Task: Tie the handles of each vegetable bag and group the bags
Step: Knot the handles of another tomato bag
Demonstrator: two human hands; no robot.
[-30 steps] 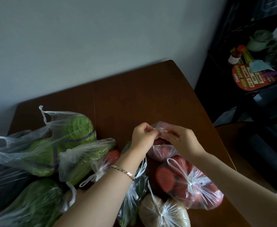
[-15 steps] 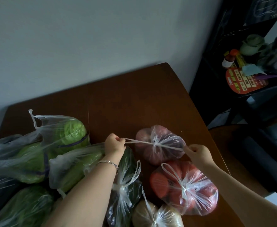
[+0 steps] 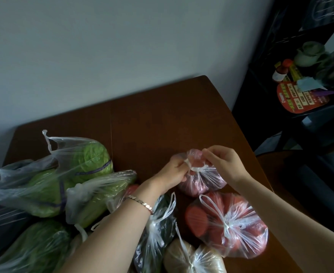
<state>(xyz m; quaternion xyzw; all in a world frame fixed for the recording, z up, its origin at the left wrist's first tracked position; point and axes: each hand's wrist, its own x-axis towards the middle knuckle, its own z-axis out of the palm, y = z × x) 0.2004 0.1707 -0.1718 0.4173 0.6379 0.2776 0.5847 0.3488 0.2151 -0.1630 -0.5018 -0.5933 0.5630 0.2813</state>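
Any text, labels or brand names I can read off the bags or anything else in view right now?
Red printed card on the dark shelf at right: rows of print, too small and blurred to read.
Small brown bottle beside it: white label, no legible text.
Yellow packet behind the bottle: dark print, unreadable.
Vegetable bags, including the pink one being tied: no print visible.

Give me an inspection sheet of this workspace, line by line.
Surface: brown wooden table, far half bare.
Job's things: pink bag being knotted; red bag, dark bag and tan bag tied; big cabbage bag with handles loose.
Clutter: nothing seen.
Grippers: left hand and right hand each have a grip on the pink bag's handles.
Cables: nothing seen.
Surroundings: grey wall; dark shelf with bottle.
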